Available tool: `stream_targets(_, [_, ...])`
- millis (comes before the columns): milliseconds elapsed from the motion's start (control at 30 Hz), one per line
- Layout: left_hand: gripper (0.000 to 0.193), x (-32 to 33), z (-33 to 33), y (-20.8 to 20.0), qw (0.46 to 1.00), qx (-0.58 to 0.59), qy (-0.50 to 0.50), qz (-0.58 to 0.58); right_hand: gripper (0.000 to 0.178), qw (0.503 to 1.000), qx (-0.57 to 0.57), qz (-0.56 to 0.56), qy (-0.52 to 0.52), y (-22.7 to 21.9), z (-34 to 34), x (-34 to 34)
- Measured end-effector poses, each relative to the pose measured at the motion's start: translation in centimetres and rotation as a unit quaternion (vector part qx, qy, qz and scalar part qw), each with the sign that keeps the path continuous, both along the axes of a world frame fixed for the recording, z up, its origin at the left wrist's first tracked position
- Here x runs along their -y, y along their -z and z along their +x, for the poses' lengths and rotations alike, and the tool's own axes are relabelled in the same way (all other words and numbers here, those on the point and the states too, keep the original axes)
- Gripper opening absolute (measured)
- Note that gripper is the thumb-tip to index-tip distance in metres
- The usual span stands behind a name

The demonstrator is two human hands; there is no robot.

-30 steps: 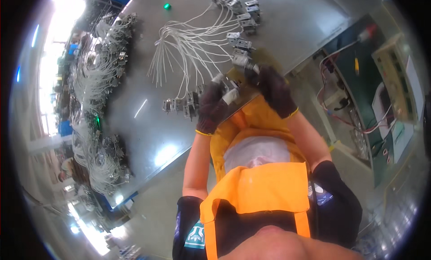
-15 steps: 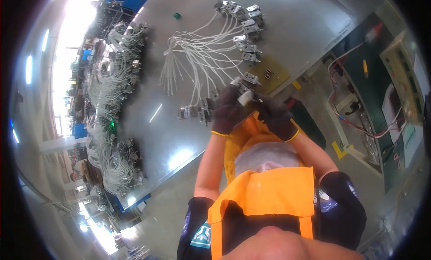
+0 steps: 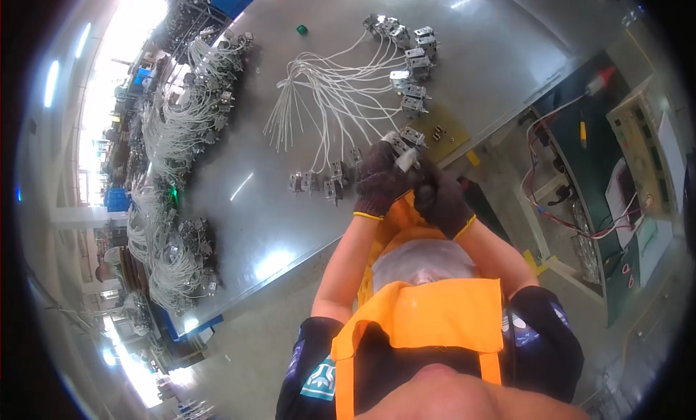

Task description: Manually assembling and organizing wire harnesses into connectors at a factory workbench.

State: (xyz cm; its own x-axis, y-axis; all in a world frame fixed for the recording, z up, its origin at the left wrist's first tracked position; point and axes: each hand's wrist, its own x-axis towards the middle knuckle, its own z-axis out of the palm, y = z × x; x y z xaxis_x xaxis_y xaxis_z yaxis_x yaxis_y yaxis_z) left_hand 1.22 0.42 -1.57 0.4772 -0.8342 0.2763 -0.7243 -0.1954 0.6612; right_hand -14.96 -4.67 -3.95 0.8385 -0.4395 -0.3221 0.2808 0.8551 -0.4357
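At the near edge of the metal table (image 3: 319, 224) my gloved left hand (image 3: 380, 182) closes on a small metal-framed part (image 3: 393, 139) with a white block (image 3: 407, 159) at its near side. Close against that block is my gloved right hand (image 3: 439, 201), its fingers curled; whatever they pinch is hidden. Beyond my hands, similar metal-framed parts (image 3: 417, 61) lie in an arc, joined to thin white cables (image 3: 312, 76) gathered into a bundle. A few more metal parts (image 3: 333, 184) rest left of my left hand.
A yellowish board (image 3: 451, 130) with several small metal pieces lies by the table edge. A tiny green object (image 3: 301, 30) sits farther off. Heaps of cabled parts (image 3: 181, 137) line the left side. At right stands a dark green bench (image 3: 573, 141) with red and white wires (image 3: 540, 177).
The view has shifted slightly, so the table and its things appear moved. Both hands stay together at the metal part, with the right hand turned a little closer to the left.
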Motion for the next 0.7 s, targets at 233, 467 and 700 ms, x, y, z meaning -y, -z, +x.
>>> stream_targets(233, [0.061,-3.1,0.2,0.6,0.946,-0.315,0.051,-0.058,0.022,0.925,-0.104,-0.352,0.1,0.7,-0.4,0.5])
stream_targets(467, [0.06,-1.9,1.0,2.1,0.954,-0.296,0.03,-0.028,0.023,0.877,-0.041,-0.396,0.268,1.9,1.8,6.1])
stream_targets(700, [0.056,-1.3,0.9,-0.7,0.985,-0.128,0.089,0.07,0.023,0.92,-0.219,-0.316,0.071,-1.4,-2.3,1.6])
